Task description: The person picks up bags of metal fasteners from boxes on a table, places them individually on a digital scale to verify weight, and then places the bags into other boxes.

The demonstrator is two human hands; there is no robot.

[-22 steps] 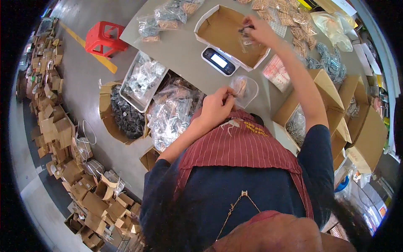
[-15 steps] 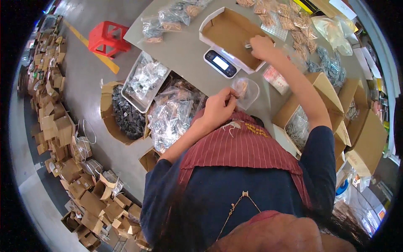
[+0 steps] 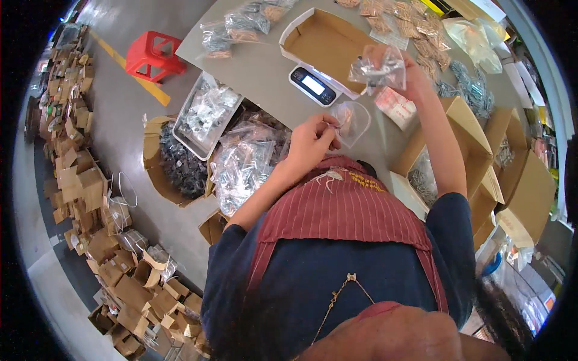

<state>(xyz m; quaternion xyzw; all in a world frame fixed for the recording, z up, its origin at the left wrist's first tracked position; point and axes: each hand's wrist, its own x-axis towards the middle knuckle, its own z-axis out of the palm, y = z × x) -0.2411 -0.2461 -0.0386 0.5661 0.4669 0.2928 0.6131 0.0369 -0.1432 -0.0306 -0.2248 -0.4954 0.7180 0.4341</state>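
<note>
In my right hand (image 3: 410,73) is a small clear plastic bag with grey parts (image 3: 379,71), held up over the near right corner of the cardboard tray (image 3: 322,45). My fingers are closed on it and partly hidden behind it. The tray rests on a white digital scale (image 3: 313,86) with a lit display. Close to the apron, my left hand (image 3: 311,142) pinches the edge of another clear plastic bag (image 3: 351,124), which lies at the table's near side. What is inside that second bag is hard to make out.
A red-and-white packet (image 3: 395,108) lies right of the scale. Brown bundles (image 3: 415,24) and bagged parts (image 3: 244,24) sit at the back. Open cartons (image 3: 460,129) stand at my right. A metal tray of clear bags (image 3: 208,114) and a red stool (image 3: 153,57) are to the left.
My right hand has come out of the cardboard tray, lifting the bag with grey parts toward me. My left hand stays near the same spot with its bag.
</note>
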